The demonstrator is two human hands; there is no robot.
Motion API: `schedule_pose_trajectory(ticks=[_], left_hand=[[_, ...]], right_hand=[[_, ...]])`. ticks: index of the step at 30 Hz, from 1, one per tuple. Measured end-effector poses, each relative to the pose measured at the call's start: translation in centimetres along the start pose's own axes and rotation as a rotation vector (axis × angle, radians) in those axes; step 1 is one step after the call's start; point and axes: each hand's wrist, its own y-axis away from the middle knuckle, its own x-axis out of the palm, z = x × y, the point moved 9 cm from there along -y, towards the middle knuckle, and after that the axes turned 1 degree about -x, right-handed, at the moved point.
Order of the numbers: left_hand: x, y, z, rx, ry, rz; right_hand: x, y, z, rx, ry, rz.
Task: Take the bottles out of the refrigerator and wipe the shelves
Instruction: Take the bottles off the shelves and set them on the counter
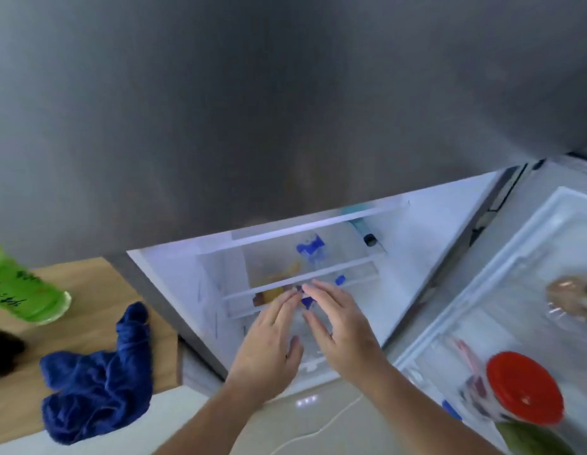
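Our left hand (269, 349) and right hand (338, 326) reach side by side into the open refrigerator (173, 284), fingers spread wide, holding nothing. Beyond them, blurred bottles with blue labels (310, 249) stand on the far shelves (285, 284). Left, a blue cloth (98, 382) lies on the wooden counter (88, 290).

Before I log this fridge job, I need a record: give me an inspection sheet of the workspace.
Surface: wooden counter left of the open fridge.
Job's things: blue cloth bunched on the counter; bottles blurred on the shelves.
Clutter: green bottle lying on the counter; red-lidded jar in the door.
Grippers: left hand and right hand open, empty, reaching in.
Cables: white cord on the floor.
Surroundings: grey upper door.
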Motion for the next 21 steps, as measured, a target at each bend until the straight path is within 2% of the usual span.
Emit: schedule_pose_trajectory(ticks=[5, 11, 17, 21], left_hand=[[5.3, -10.4, 1.4, 0.031, -0.082, -0.007], [10.7, -20.1, 4.9, 0.058, -0.178, 0.028], [14.5, -27.5, 7.3, 0.048, -0.161, 0.033], [15.8, -31.8, 6.5, 0.077, -0.156, 0.023]], right_hand=[[-2.1, -2.9, -9.8, 0.066, 0.093, -0.105], [0.1, -6.3, -19.8, 0.192, 0.188, -0.172], [2.2, -10.8, -24.5, 0.29, 0.356, -0.252], [2.1, -13.4, -26.7, 0.385, 0.346, -0.322]])
